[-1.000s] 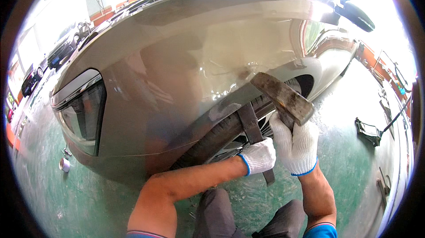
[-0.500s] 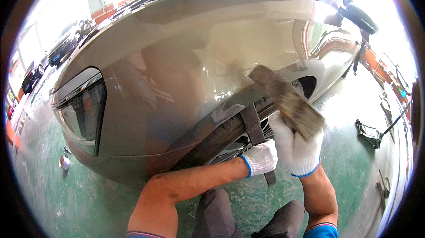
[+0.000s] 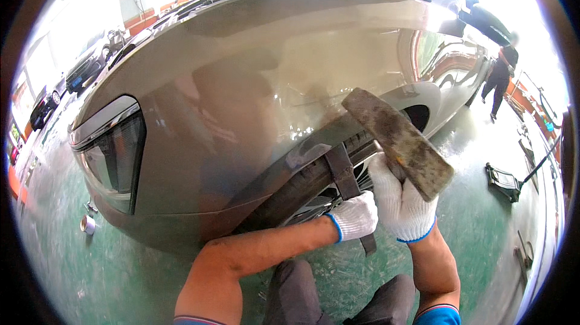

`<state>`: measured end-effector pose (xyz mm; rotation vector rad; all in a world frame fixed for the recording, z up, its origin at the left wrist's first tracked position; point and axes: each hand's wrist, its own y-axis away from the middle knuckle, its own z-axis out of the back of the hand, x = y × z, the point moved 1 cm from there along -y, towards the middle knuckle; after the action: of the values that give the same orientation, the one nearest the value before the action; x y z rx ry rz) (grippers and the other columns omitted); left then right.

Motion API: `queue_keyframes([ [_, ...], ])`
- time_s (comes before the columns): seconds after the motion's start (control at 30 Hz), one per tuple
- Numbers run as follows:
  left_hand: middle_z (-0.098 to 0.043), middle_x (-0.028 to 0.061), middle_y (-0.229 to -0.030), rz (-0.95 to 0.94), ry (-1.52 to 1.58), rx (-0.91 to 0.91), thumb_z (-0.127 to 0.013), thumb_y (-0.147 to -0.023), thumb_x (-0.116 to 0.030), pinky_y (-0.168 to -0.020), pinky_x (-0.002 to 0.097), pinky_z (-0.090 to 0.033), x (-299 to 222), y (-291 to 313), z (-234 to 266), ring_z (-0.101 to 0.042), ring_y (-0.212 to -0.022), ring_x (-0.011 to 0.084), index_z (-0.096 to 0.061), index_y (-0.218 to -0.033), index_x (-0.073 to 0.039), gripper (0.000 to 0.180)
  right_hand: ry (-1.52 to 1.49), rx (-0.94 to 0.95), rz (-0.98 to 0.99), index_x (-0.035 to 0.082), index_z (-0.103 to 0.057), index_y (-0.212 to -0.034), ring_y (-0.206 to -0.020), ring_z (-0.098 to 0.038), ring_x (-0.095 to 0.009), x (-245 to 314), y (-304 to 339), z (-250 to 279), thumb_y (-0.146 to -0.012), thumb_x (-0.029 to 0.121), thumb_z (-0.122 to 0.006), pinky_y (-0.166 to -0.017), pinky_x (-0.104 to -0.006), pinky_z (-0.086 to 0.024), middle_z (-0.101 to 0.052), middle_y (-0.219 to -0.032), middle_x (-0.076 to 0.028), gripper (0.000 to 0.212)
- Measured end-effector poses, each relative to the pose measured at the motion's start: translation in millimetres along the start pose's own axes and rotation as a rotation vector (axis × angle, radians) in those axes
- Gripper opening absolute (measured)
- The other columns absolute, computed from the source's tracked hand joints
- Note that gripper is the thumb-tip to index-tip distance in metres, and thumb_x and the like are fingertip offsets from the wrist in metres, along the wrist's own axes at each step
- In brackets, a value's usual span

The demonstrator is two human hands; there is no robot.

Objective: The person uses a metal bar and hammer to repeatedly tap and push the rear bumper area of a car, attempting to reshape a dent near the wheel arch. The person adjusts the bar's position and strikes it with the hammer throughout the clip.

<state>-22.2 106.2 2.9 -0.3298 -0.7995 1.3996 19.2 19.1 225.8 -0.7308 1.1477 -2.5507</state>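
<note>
My right hand [image 3: 403,205], in a white knitted glove with a blue cuff, is closed round a hammer's handle, mostly hidden by the glove. The big, worn hammer head [image 3: 399,143] is held in front of the wheel arch. My left hand [image 3: 355,216], gloved alike, is closed round a flat dark metal bar [image 3: 342,171]. The bar's upper end is hooked at the wheel-arch edge, above the tyre [image 3: 275,207]; its lower end sticks out below my fist. Beige-brown bodywork [image 3: 241,65] of a car fills the middle, with dents or scuffs above the arch.
The car's headlight [image 3: 115,152] is at the left. A small roll or can [image 3: 87,224] lies on the green floor [image 3: 139,282]. A trolley jack [image 3: 504,183] stands at the right. Another person [image 3: 500,77] walks at the far right; parked cars [image 3: 87,65] are far left.
The hammer head, blurred before, is now sharp and slightly lower and further right. My left hand and the bar have hardly moved. A person has come into sight at the far right.
</note>
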Motion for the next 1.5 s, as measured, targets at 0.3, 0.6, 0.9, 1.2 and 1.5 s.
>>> queue_keyframes([
  [0.3, -0.068, 0.0102, -0.069, -0.002, 0.001, 0.015, -0.065, -0.076, -0.019, -0.070, 0.0421, -0.048, -3, -1, -7, -0.064, -0.070, 0.0283, -0.075, -0.072, -0.003, 0.019, 0.044, 0.032, -0.006, 0.006, -0.066, -0.112, -0.078, -0.071, -0.036, -6, -5, -7, -0.076, 0.018, -0.079, -0.069, -0.0409, -0.056, -0.071, -0.089, -0.014, 0.040],
  [0.6, -0.071, 0.0142, -0.073, 0.220, 0.274, -0.014, -0.066, -0.076, -0.020, -0.073, 0.0448, -0.054, -1, -1, -7, -0.067, -0.074, 0.0345, -0.076, -0.072, -0.005, 0.019, 0.060, 0.053, -0.003, 0.006, -0.065, -0.114, -0.079, -0.072, -0.035, -14, -8, -9, -0.077, 0.019, -0.078, -0.070, -0.0403, -0.056, -0.072, -0.091, -0.014, 0.042],
  [0.9, -0.069, 0.0075, -0.073, 0.135, 0.123, -0.023, -0.066, -0.078, -0.020, -0.073, 0.0399, -0.048, -1, -9, 16, -0.066, -0.073, 0.0247, -0.074, -0.074, -0.010, 0.014, -0.015, -0.042, -0.061, 0.004, -0.065, -0.111, -0.075, -0.071, -0.037, -17, -3, -1, -0.077, 0.018, -0.079, -0.069, -0.0405, -0.057, -0.071, -0.089, -0.017, 0.039],
  [1.2, -0.061, 0.0042, -0.071, -0.062, 0.000, 0.344, -0.065, -0.076, -0.020, -0.068, 0.0382, -0.046, 4, -32, 63, -0.062, -0.070, 0.0230, -0.065, -0.072, -0.013, 0.008, 0.281, 0.005, -0.417, 0.012, -0.066, -0.104, -0.069, -0.069, -0.037, -186, 201, -7, -0.088, 0.021, -0.075, -0.063, -0.0407, -0.055, -0.069, -0.077, -0.017, 0.020],
  [1.5, -0.055, 0.0012, -0.070, -0.014, -0.049, 0.339, -0.064, -0.073, -0.022, -0.066, 0.0365, -0.046, 3, -36, 77, -0.059, -0.070, 0.0209, -0.061, -0.070, -0.015, 0.009, 0.498, 0.741, -1.159, 0.007, -0.062, -0.100, -0.087, -0.070, -0.044, -321, 535, -80, -0.087, 0.026, -0.067, -0.079, -0.0521, -0.055, -0.071, -0.093, -0.023, 0.023],
])
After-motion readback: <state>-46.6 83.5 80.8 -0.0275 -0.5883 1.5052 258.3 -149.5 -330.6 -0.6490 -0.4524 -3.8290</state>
